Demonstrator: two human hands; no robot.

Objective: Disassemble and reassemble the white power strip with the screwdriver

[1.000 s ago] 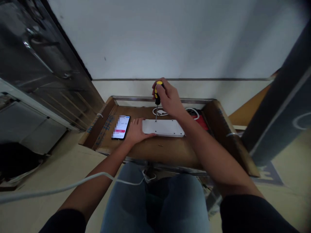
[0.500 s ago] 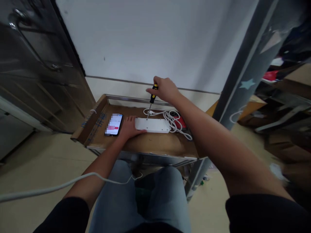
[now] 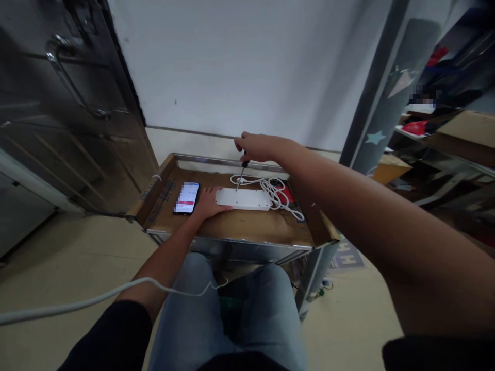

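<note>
Pale wall [image 3: 247, 67] fills the top centre of the frame, with a metal door [image 3: 112, 159] at the upper left. Below it, mid-frame, sits a cardboard tray [image 3: 266, 232] with raised sides. Inside, from left to right, are a phone [image 3: 188, 198] with its screen lit, a white casing [image 3: 251, 200] at the centre, a loosely coiled white cable [image 3: 270, 186] and a red item [image 3: 285, 195] partly under the coils. Blue handwriting marks the tray's left side, too blurred to read; the phone's text is partly pixelated and too small. Pale block letters, one resembling an H, show on a grey mat [image 3: 346, 257] at the lower right.

The left hand [image 3: 209, 202] grips the casing's left end, thumb along its near edge. The right hand [image 3: 257, 148] closes its fingers around a screwdriver [image 3: 242, 172], tilted, its tip at a hole in the casing. An open cardboard box [image 3: 469, 131] stands at the right edge.
</note>
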